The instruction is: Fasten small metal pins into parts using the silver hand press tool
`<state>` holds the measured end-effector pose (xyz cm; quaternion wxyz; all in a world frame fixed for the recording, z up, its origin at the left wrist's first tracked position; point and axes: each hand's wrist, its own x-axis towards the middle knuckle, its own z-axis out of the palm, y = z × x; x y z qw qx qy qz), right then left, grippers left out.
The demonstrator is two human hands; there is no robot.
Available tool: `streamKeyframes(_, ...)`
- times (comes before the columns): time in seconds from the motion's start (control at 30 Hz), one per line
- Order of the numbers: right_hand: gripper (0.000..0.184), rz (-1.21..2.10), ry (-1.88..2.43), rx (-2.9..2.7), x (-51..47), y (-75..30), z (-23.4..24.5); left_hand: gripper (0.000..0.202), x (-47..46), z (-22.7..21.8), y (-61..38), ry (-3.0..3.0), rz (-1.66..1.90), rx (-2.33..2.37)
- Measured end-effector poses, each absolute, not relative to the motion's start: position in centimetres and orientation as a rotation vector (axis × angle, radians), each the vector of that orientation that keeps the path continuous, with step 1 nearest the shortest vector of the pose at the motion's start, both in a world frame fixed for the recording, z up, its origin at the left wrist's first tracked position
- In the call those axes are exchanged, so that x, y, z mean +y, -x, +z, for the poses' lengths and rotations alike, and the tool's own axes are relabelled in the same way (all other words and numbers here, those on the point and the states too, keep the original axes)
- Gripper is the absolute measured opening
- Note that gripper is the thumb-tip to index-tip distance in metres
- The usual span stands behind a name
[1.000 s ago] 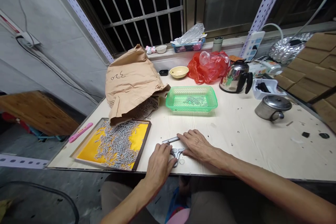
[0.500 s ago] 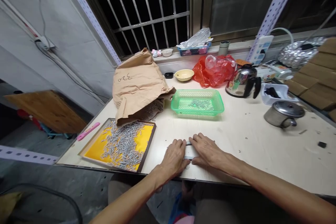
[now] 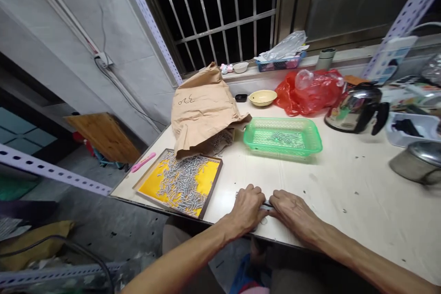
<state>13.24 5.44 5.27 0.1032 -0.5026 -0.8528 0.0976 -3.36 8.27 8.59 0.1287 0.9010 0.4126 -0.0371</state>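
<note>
Metal fitting (image 3: 266,207): long axis seems left-to-right, mostly covered.
Left hand (image 3: 248,206), right hand (image 3: 290,209): both grasping it.
Nearby: screw tray (image 3: 151,187) leftward, green basket (image 3: 282,149) beyond.

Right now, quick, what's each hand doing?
Left hand: closed on a grey metal piece, mostly covered.
Right hand: closed on its other side, exact grip hidden.
</note>
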Motion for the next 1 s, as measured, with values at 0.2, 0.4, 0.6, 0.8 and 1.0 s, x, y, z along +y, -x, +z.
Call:
streamKeyframes(0.2,0.017,0.279,1.513,-2.529,5.4,-13.2,5.9,0.020,8.4,8.9,3.1,-2.653,-0.136,1.184)
streamKeyframes(0.4,0.029,0.286,1.431,-2.482,6.5,-14.7,5.9,0.028,8.3,8.8,3.8,-2.627,0.035,1.262)
streamKeyframes(0.6,0.032,0.260,1.524,-2.479,7.7,-15.0,6.0,0.041,5.1,7.2,4.5,-2.706,0.231,1.212)
streamKeyframes(0.8,0.015,0.177,1.680,-2.505,9.6,-14.8,6.9,0.039,2.6,5.5,3.3,-2.647,0.313,1.172)
streamKeyframes(1.0,0.015,0.092,1.696,-2.559,11.2,-12.8,8.0,0.046,2.2,5.7,3.0,-2.572,0.403,1.168)
